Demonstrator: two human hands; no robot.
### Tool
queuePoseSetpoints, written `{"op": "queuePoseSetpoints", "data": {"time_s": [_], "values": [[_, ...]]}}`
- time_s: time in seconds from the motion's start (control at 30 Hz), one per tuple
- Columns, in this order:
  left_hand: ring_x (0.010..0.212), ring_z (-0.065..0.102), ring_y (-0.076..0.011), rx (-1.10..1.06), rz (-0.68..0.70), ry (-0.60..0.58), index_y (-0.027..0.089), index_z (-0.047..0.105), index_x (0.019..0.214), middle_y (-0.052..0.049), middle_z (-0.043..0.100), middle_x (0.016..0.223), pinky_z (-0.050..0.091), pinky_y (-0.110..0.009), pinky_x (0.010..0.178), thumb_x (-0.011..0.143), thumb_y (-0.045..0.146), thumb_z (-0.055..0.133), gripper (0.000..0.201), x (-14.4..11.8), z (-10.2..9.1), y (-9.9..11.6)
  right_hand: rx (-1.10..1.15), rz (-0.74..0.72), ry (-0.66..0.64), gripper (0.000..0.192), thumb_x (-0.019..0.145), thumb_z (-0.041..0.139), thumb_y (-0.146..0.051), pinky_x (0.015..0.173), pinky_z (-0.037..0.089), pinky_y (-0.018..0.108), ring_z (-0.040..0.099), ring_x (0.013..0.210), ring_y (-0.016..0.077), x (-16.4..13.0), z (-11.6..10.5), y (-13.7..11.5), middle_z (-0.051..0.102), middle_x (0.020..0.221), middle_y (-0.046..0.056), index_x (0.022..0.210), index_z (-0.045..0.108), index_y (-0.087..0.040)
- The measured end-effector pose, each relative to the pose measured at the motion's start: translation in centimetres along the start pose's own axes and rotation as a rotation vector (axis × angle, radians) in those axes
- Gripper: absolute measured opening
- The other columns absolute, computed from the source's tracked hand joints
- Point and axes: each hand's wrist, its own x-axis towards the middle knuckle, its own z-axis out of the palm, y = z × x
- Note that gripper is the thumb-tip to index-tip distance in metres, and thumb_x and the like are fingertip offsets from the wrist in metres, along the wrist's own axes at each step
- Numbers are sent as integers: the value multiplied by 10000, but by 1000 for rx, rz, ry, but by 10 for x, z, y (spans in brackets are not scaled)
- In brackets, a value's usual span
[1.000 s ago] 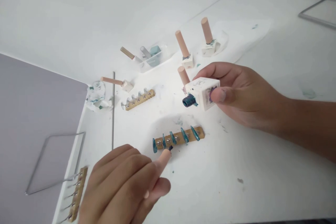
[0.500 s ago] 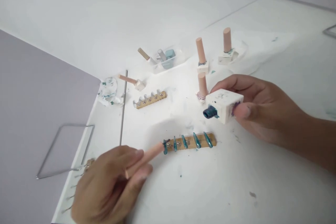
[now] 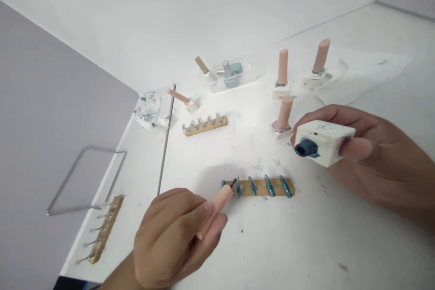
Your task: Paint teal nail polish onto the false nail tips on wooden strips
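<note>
My left hand (image 3: 178, 235) pinches the peach-coloured cap of a nail polish brush (image 3: 222, 200). Its dark, wet bristles lie over the left end of a wooden nail stand (image 3: 256, 189), close to the second nail tip from the left. Several pointed false nails (image 3: 269, 186) in shiny teal stand across this strip. Away to the right, my right hand (image 3: 377, 145) is closed around a white, square nail polish bottle (image 3: 324, 142), tilted so that its uncapped neck, smeared dark teal, points left.
Several capped polish bottles (image 3: 282, 71) with peach caps stand behind. A clear tray (image 3: 234, 82) holds more bottles. Another wooden stand (image 3: 205, 126) bears clear nail tips. At left are a wooden strip with metal stems (image 3: 108, 229), a wire frame (image 3: 84, 149) and stained tissue (image 3: 149, 111).
The view has shifted, so the table items sit further right. My left hand has carried the brush from the leftmost nail toward the second one. My right hand still holds the bottle.
</note>
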Motion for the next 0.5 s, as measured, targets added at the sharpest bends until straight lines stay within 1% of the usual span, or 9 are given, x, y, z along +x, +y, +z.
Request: {"op": "queuePoseSetpoints", "data": {"time_s": [0.07, 0.17, 0.27, 0.4, 0.5], "values": [[479, 595, -103, 22, 10, -22, 177, 561, 896, 35, 600, 561, 515, -223, 451, 869, 88, 616, 108, 3, -1, 2, -5, 3, 10, 438, 587, 895, -523, 728, 572, 314, 677, 854, 209, 0, 1, -1, 720, 917, 38, 907, 736, -271], [501, 618, -117, 26, 1, -36, 168, 570, 911, 23, 628, 582, 543, -250, 476, 866, 101, 638, 105, 2, -2, 3, -23, -1, 23, 434, 557, 903, -537, 691, 594, 329, 679, 808, 220, 0, 3, -2, 718, 871, 39, 873, 746, -285], [510, 624, -114, -3, 32, -47, 137, 576, 911, 14, 642, 590, 557, -246, 499, 849, 90, 664, 117, 1, -2, 1, -56, -17, 69, 466, 515, 909, -565, 728, 616, 353, 682, 835, 243, -1, 3, -2, 721, 880, 46, 859, 753, -292], [474, 573, -102, -42, 28, -87, 150, 583, 875, 28, 616, 557, 522, -241, 468, 842, 82, 661, 109, 3, -2, 2, -98, -7, 91, 497, 493, 905, -591, 709, 623, 347, 693, 869, 269, -1, 2, -2, 717, 844, 44, 869, 753, -303], [427, 522, -90, -45, -9, -120, 183, 568, 817, 47, 607, 530, 487, -241, 434, 842, 75, 656, 141, 6, -3, 8, -104, -15, 101, 501, 493, 900, -605, 730, 621, 342, 691, 859, 257, -2, 2, -2, 712, 851, 32, 870, 746, -313]]}}
